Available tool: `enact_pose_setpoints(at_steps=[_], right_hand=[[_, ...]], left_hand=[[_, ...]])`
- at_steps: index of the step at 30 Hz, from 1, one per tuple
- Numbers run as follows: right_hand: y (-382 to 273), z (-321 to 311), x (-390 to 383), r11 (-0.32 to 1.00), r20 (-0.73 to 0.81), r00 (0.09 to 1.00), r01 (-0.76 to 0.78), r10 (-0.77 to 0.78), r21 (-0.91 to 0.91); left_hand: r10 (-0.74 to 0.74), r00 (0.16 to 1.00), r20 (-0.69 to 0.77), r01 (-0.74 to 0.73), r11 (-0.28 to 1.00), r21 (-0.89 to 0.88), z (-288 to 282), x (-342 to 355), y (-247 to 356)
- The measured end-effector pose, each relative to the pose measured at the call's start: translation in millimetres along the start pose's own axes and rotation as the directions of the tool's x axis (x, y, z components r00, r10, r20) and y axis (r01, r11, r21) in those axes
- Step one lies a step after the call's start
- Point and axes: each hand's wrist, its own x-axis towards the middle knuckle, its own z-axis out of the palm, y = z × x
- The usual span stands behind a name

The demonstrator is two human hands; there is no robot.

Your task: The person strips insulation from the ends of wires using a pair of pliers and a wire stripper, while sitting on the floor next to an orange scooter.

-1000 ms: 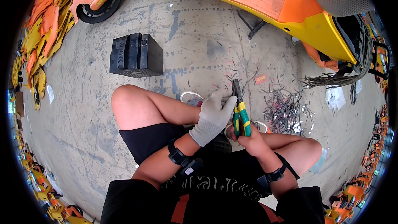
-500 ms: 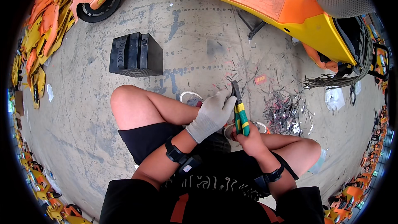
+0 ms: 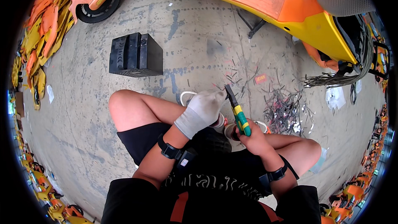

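My left hand [image 3: 202,110] wears a pale knitted glove and is closed, fingertips pinched at the pliers' jaws. What it pinches is too small or hidden to make out. My bare right hand [image 3: 251,138] grips pliers [image 3: 239,116] with green and yellow handles. Their dark metal jaws point up and left, right beside the gloved fingertips. Both hands are above my shoes, between my bent knees. On the floor to the right of the pliers lies a pile of short cut wire pieces [image 3: 284,110], dark with some red ones.
A black box-shaped battery case [image 3: 137,55] stands on the concrete floor ahead left. Across the far right lies an orange and yellow scooter body [image 3: 265,0], with a bundle of grey cables [image 3: 340,79] hanging from it. Scooter panels [image 3: 43,25] are heaped at far left.
My gloved left hand has shifted slightly left and turned, its back now more upward. The pliers have swung left with their jaws, and their handles look closer together.
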Motion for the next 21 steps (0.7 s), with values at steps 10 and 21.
enact_pose_setpoints(at_steps=[10,21], right_hand=[[-2.4,-12.1,-5.5,0.999,0.068,0.997,-0.03,0.031,-0.022],[23.3,20.7,-9.0,0.994,0.01,0.998,-0.07,0.069,0.089]], left_hand=[[0.154,0.983,-0.099,-0.157,0.987,-0.017,14.5,-3.6,-23.1],[-0.294,0.947,0.131,0.318,0.794,-0.518,35.9,-11.4,13.3]])
